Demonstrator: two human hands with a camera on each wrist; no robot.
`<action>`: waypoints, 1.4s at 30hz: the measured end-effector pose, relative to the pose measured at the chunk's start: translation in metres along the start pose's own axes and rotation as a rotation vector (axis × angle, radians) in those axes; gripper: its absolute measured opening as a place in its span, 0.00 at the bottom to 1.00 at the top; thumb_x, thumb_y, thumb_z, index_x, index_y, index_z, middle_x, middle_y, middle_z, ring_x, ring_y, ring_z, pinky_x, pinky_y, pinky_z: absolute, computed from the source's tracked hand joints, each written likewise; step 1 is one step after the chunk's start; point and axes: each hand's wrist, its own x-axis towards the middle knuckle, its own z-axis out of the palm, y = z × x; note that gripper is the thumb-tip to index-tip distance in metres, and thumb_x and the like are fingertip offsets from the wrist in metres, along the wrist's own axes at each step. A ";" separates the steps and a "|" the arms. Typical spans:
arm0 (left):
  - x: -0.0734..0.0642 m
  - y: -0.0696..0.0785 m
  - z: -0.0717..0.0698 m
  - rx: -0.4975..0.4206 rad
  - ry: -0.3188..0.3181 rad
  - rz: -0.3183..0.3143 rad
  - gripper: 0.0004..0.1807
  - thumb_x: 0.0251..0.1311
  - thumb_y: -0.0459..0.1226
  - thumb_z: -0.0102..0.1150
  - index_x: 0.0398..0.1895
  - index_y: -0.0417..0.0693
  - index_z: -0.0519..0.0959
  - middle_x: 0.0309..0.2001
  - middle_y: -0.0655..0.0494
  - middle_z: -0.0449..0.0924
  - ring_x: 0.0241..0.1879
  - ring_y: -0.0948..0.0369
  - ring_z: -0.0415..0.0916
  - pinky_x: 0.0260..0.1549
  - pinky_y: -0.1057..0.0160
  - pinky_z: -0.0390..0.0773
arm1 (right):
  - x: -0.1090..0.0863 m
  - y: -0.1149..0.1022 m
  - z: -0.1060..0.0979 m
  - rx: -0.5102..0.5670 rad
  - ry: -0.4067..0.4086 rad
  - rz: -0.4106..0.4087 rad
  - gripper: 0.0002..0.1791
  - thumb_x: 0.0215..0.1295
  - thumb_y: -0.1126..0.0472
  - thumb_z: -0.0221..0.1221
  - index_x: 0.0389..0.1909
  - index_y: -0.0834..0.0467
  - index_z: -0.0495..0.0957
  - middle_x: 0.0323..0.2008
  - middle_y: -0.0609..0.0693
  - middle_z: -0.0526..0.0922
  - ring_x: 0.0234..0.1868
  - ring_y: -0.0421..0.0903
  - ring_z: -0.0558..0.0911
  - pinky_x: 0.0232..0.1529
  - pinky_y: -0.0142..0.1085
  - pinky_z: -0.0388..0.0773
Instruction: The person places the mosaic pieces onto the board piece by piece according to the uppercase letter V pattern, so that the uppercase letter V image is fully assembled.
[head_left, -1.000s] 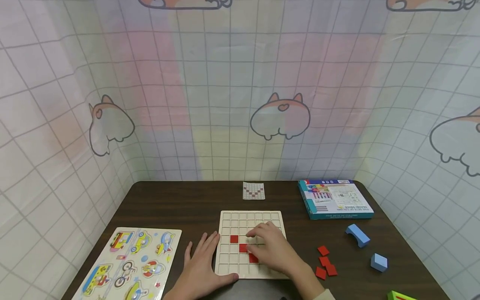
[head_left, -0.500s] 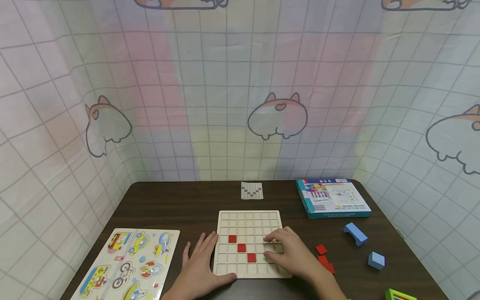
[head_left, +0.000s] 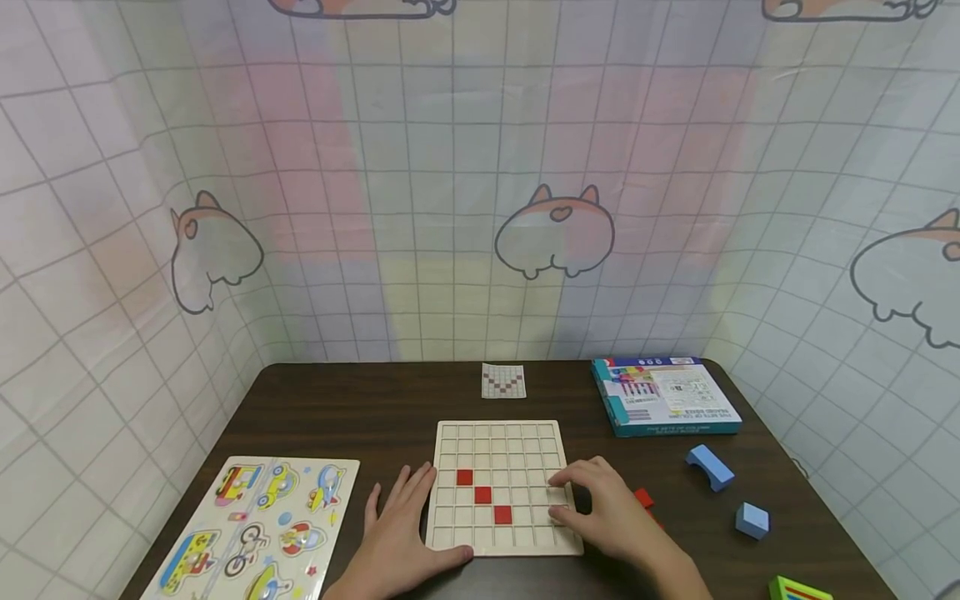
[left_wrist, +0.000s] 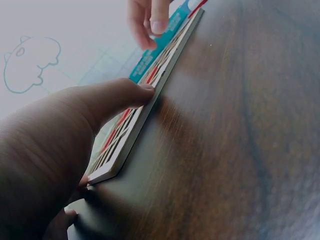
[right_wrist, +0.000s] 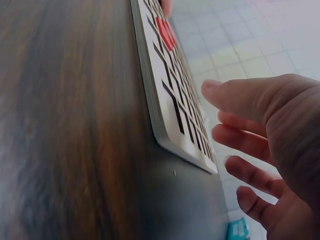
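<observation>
A cream grid board (head_left: 457,540) lies flat on the dark table, three red square tiles (head_left: 483,495) running diagonally across its cells. Along the board's left side rests my left hand (head_left: 397,527), fingers straight, its thumb touching the near edge, as the left wrist view also shows. Over the board's right edge hovers my right hand (head_left: 611,510); thumb and fingers are apart with nothing between them in the right wrist view. Loose red tiles (head_left: 643,497) on the table to the right are mostly hidden behind that hand.
A small pattern card (head_left: 503,382) lies beyond the board. At back right is a teal box (head_left: 667,398), with a blue arch block (head_left: 710,467), a blue cube (head_left: 752,521) and a green block (head_left: 798,590) nearer. A vehicle picture puzzle (head_left: 300,479) lies left.
My right hand has moved right, from over the tiles to the board's right edge, uncovering the red tiles there and covering more of the loose ones. The left hand stays in place.
</observation>
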 end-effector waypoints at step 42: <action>-0.003 0.001 -0.001 0.012 0.031 0.035 0.77 0.38 0.85 0.72 0.89 0.55 0.63 0.88 0.56 0.61 0.90 0.45 0.51 0.81 0.23 0.38 | -0.070 0.052 -0.037 -0.112 -0.071 0.049 0.16 0.62 0.38 0.79 0.47 0.34 0.88 0.47 0.28 0.87 0.48 0.34 0.70 0.46 0.32 0.75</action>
